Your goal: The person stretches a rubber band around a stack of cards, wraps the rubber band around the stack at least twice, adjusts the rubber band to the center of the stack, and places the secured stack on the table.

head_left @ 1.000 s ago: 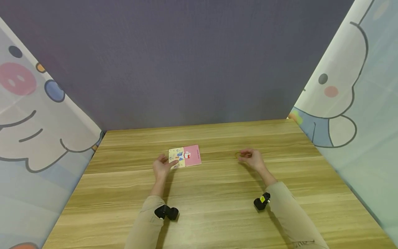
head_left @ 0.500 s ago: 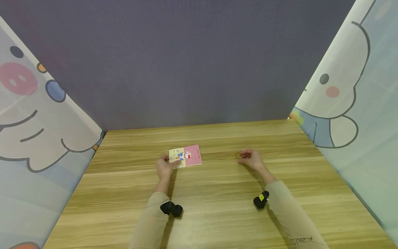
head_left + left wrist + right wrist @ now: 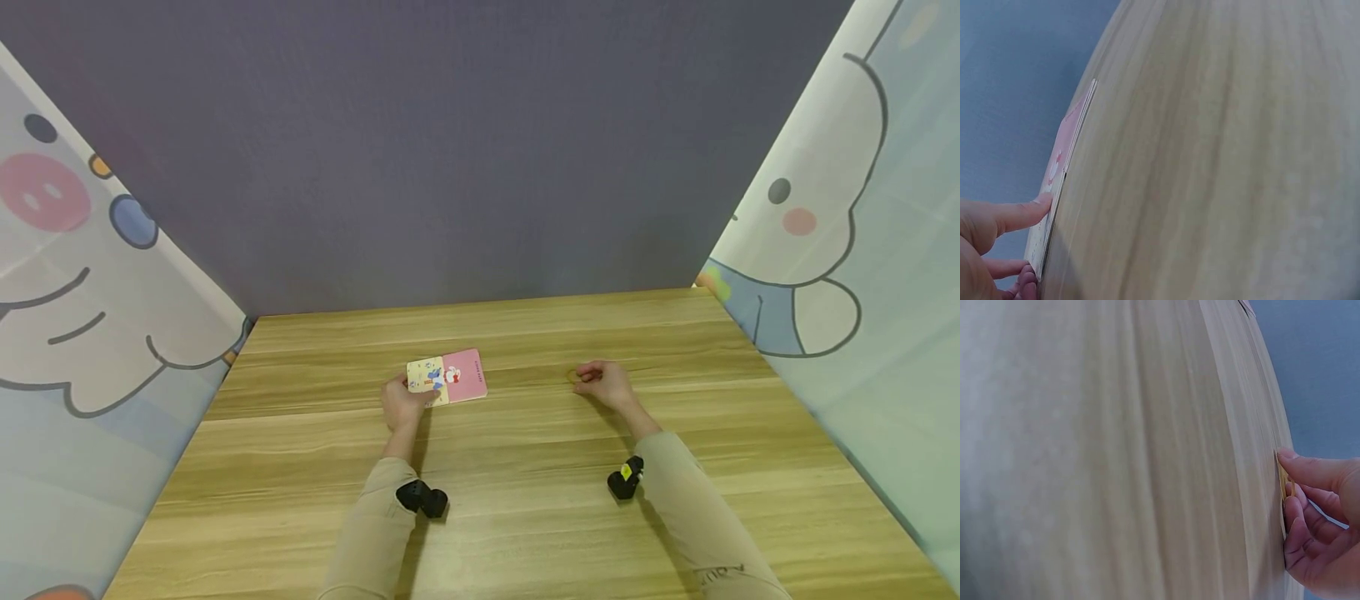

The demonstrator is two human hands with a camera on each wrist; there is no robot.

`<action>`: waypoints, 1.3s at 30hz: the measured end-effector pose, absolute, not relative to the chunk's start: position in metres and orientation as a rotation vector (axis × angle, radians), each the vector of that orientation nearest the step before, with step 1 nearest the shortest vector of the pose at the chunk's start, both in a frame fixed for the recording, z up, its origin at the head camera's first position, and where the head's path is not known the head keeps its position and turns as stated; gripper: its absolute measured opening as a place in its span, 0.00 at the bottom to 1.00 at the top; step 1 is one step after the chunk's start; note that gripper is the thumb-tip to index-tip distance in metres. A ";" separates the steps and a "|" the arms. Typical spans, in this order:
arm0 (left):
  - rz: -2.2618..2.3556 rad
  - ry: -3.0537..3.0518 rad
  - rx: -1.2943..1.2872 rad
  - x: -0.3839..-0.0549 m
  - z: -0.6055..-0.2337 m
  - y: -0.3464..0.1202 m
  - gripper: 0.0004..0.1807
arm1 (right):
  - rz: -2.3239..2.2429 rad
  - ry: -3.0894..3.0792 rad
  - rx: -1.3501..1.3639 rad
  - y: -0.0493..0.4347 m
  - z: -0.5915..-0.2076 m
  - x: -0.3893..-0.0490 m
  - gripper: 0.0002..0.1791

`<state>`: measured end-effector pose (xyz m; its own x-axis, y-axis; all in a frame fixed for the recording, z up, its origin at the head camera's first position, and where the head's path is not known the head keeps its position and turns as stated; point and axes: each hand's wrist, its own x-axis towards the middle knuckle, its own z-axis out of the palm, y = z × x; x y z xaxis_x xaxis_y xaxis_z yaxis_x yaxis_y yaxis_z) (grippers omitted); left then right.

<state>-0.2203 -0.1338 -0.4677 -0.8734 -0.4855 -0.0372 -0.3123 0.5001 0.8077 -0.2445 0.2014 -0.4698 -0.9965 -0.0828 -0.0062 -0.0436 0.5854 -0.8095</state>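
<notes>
Booklet (image 3: 448,372), rectangular, card-like, half yellow and half pink, lies on the pale wood-grain table (image 3: 510,467), its long axis running left to right, pink end rightward and slightly farther off. The bare left hand (image 3: 402,404) pinches the yellow end, thumb on top. The bare right hand (image 3: 611,386), thumb and fingers nearly together, holds a thin yellow loop (image 3: 1283,479). Only the left wrist view shows the layered edge.

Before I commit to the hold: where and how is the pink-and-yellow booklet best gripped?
The booklet is probably best pinched at its yellow end, coming from the left, thumb on top. It looks thin and flat, so an edge suits a pinch better than its broad face. The left hand sits there, thumb over the yellow part.
</notes>
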 end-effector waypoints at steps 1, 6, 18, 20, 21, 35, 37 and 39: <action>-1.315 -2.550 0.693 -0.220 -0.467 -0.133 0.33 | -1.405 2.757 -0.102 0.201 -0.470 -0.245 0.16; -1.312 -2.563 0.727 -0.222 -0.466 -0.132 0.29 | -1.398 2.757 -0.094 0.201 -0.471 -0.246 0.15; -1.222 -2.743 0.866 -0.230 -0.456 -0.126 0.31 | -1.372 2.815 -0.136 0.200 -0.471 -0.246 0.09; -1.201 -2.755 0.864 -0.230 -0.455 -0.126 0.34 | -1.356 2.836 -0.137 0.200 -0.471 -0.245 0.08; -1.195 -2.756 0.860 -0.230 -0.454 -0.125 0.36 | -1.347 2.849 -0.138 0.200 -0.471 -0.245 0.08; -1.146 -2.742 0.699 -0.225 -0.458 -0.126 0.25 | -1.499 2.865 -0.149 0.206 -0.474 -0.242 0.05; -1.177 -2.738 0.651 -0.224 -0.458 -0.128 0.23 | -1.552 2.831 -0.130 0.206 -0.473 -0.240 0.06; -1.225 -2.721 0.602 -0.223 -0.457 -0.130 0.23 | -1.589 2.808 -0.085 0.207 -0.470 -0.238 0.06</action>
<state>-0.2227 -0.1303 -0.4572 -0.9172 -0.3918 -0.0721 -0.3138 0.5990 0.7367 -0.2378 0.2069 -0.4704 -0.9949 -0.0033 0.1006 -0.0879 0.5147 -0.8528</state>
